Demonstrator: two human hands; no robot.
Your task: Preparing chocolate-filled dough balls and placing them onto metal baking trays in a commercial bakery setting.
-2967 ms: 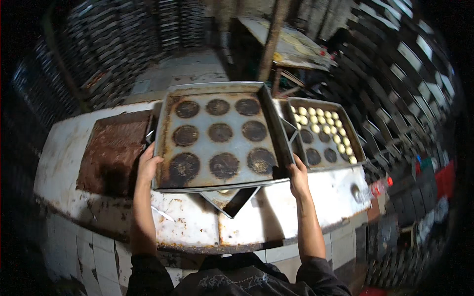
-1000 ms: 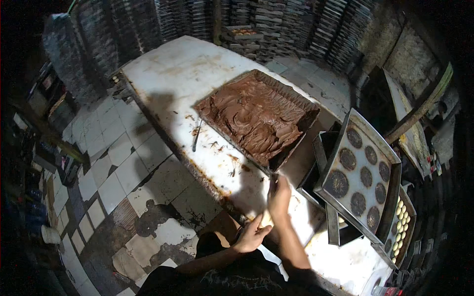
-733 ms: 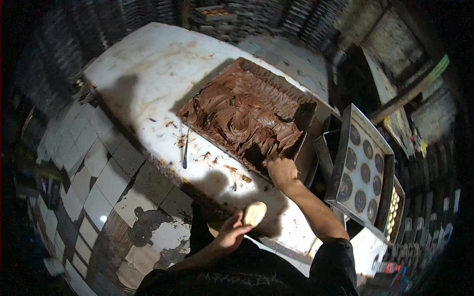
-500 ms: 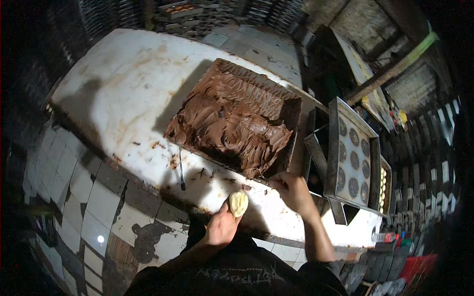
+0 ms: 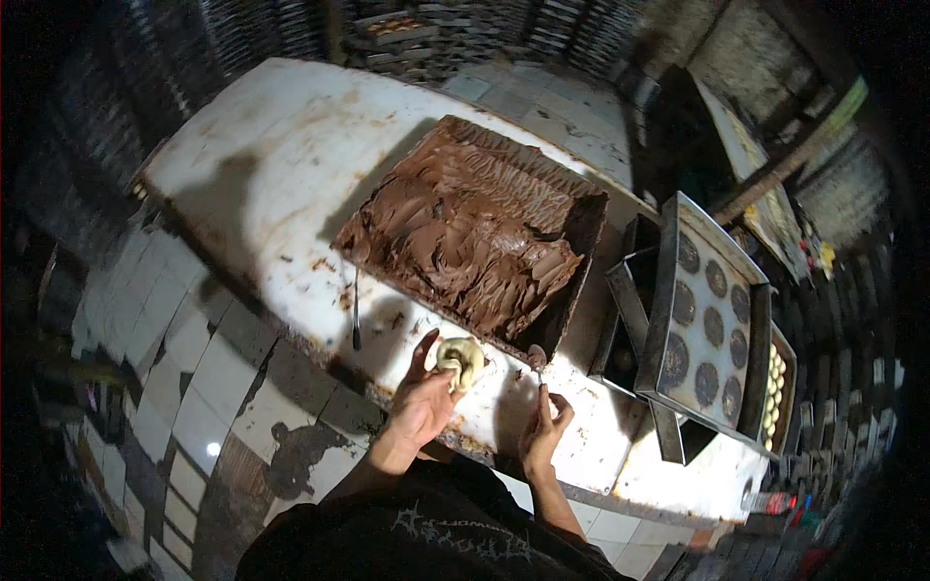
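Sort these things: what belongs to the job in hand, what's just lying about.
In the job:
soft pale dough piece in the left hand
small paste-tipped utensil in the right hand
glossy brown paste in its rectangular tray

Apparently lying about:
thin dark utensil on the white table
red-labelled bottle

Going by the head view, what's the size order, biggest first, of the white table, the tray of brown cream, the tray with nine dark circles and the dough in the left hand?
1. White table
2. Tray of brown cream
3. Tray with nine dark circles
4. Dough in the left hand
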